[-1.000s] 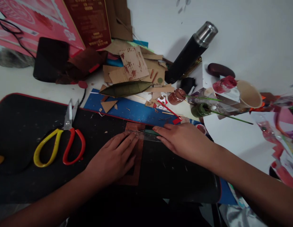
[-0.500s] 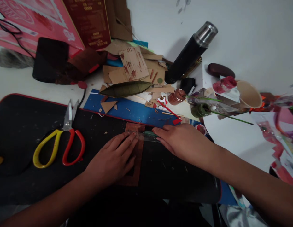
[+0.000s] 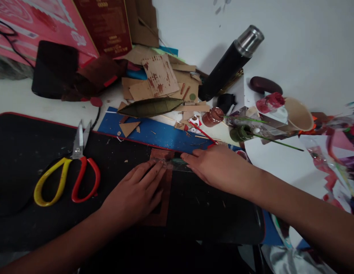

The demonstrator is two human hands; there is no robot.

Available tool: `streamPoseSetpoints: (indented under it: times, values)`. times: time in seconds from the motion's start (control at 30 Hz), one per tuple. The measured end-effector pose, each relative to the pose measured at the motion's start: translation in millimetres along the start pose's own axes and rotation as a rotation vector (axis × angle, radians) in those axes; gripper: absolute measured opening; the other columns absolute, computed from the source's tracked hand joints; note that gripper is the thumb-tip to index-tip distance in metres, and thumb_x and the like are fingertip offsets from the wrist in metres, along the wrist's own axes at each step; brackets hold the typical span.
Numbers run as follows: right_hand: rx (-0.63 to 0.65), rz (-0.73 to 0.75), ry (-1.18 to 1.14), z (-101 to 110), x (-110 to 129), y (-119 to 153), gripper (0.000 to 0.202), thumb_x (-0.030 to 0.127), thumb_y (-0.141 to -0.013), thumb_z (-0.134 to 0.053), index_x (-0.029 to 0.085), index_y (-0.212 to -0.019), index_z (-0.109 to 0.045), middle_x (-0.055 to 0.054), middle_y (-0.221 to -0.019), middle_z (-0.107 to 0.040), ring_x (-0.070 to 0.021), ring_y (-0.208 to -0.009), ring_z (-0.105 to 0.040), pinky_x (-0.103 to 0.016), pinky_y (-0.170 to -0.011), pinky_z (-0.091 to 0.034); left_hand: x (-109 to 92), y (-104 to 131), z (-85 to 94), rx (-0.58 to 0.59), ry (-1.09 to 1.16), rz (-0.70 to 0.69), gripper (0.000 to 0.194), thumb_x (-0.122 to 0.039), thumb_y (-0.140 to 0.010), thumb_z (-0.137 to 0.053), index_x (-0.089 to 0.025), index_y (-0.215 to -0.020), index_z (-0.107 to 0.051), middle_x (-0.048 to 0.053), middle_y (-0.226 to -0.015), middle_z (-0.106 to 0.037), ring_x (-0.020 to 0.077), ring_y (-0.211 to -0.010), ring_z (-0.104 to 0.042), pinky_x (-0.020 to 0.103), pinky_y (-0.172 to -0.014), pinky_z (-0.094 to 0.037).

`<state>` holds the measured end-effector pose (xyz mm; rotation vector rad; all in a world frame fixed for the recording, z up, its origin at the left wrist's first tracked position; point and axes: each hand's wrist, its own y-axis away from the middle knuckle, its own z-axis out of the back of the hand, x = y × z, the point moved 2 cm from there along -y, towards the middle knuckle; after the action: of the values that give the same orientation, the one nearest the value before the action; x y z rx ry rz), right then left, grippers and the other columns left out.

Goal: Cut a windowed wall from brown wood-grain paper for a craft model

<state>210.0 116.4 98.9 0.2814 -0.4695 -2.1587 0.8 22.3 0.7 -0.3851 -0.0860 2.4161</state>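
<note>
My left hand (image 3: 136,186) lies with its fingers stretched out flat, pressing down a clear plastic strip (image 3: 183,167) across a brown painted cardboard piece (image 3: 168,190). The cardboard has a cut-out, partly covered by this hand. Just right of it, my right hand (image 3: 215,165) is closed, its fingertips pinched at a slim green thing (image 3: 178,161) along the strip. Most of that thing is hidden by the fingers, so its kind does not show. Both hands rest over a black mat (image 3: 202,217). Scissors (image 3: 78,148) with one yellow and one red handle lie spread on the left.
Behind the mat lie cardboard scraps (image 3: 161,76) and a green leaf-shaped piece (image 3: 151,107). A black flask (image 3: 226,68), a brown paint jar (image 3: 212,117) and a green paint jar (image 3: 241,133) with sticks stand at the back right. A black phone-like slab (image 3: 55,70) lies back left.
The view has shifted slightly, so the scissors and mat appear a little further left. My right hand has moved slightly left relative to the strip; my left hand stays in place.
</note>
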Motion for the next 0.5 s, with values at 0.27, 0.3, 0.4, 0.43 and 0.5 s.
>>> streamPoseSetpoints:
  times: [0.27, 0.3, 0.4, 0.43, 0.5]
  values:
    - [-0.001, -0.041, -0.009, -1, 5, 0, 0.032, 0.013, -0.096, -0.057, 0.019, -0.125, -0.070, -0.007, -0.089, -0.075, -0.0182, -0.064, -0.063, -0.033, -0.056, -0.027, 0, -1, 2.4, -0.043, -0.037, -0.006, 0.046, -0.029, -0.103, -0.048, -0.008, -0.141, -0.063, 0.016, -0.140, -0.068, 0.0349, -0.132, -0.057, 0.048, -0.109, -0.051]
    - [-0.007, -0.053, -0.027, -4, 5, 2, 0.033, 0.014, -0.096, -0.057, 0.020, -0.127, -0.069, -0.007, -0.092, -0.076, -0.0178, -0.064, -0.063, -0.032, -0.056, -0.028, -1, -1, 2.6, -0.044, -0.041, -0.008, 0.047, -0.029, -0.103, -0.048, -0.007, -0.142, -0.063, 0.016, -0.140, -0.068, 0.0349, -0.132, -0.057, 0.048, -0.109, -0.051]
    - [-0.022, -0.079, -0.051, -11, 6, 10, 0.037, 0.013, -0.097, -0.058, 0.019, -0.132, -0.067, -0.007, -0.096, -0.077, -0.0179, -0.068, -0.066, -0.031, -0.057, -0.030, -1, 0, 2.1, -0.031, -0.027, -0.009, 0.047, -0.029, -0.103, -0.048, -0.009, -0.143, -0.062, 0.016, -0.142, -0.067, 0.0348, -0.134, -0.056, 0.048, -0.111, -0.050]
    - [-0.031, -0.084, -0.049, -11, 6, 12, 0.038, 0.013, -0.098, -0.058, 0.019, -0.134, -0.066, -0.007, -0.096, -0.077, -0.0179, -0.068, -0.066, -0.031, -0.057, -0.030, -1, 0, 1.7, -0.024, -0.016, -0.004, 0.047, -0.029, -0.103, -0.048, -0.009, -0.144, -0.061, 0.016, -0.142, -0.066, 0.0349, -0.135, -0.056, 0.049, -0.112, -0.049]
    - [-0.045, -0.091, -0.037, -9, 7, 15, 0.038, 0.014, -0.098, -0.058, 0.019, -0.136, -0.065, -0.007, -0.096, -0.077, -0.0178, -0.068, -0.067, -0.030, -0.057, -0.031, -1, 0, 1.1, -0.018, -0.001, 0.002, 0.048, -0.029, -0.103, -0.049, -0.009, -0.145, -0.061, 0.017, -0.143, -0.066, 0.0352, -0.135, -0.056, 0.050, -0.113, -0.048]
